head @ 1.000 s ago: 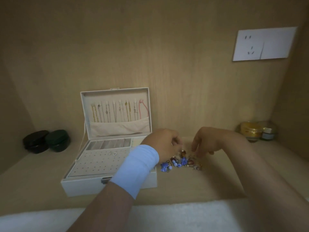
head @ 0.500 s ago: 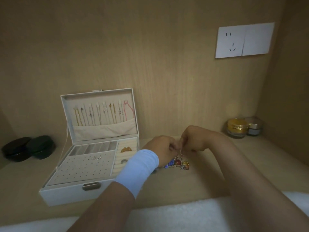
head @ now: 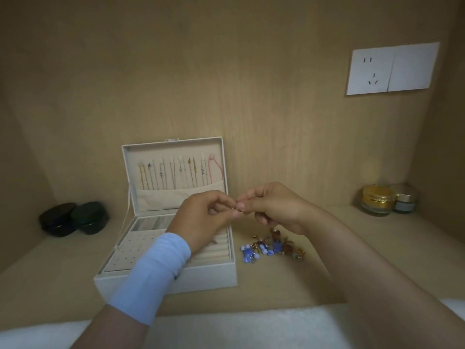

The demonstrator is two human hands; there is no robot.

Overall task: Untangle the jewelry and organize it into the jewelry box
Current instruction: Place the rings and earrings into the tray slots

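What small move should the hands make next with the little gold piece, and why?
Probably lower the small gold piece into the ridged section on the right of the open jewelry box. The left hand and the right hand both pinch it above that side, and it looks separate from the tangled pile lying on the shelf beside the box, so it seems ready to store.

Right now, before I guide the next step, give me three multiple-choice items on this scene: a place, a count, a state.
1. The pile lies: A) right of the box B) in it C) on a plate.
2. The dark jars: A) one B) two C) four.
3. The left hand and right hand: A) lie flat B) grip jars C) pinch a gold piece.
1 A, it sits on the shelf beside the box; 2 B, two stand left of it; 3 C, both hands' fingers close on it.
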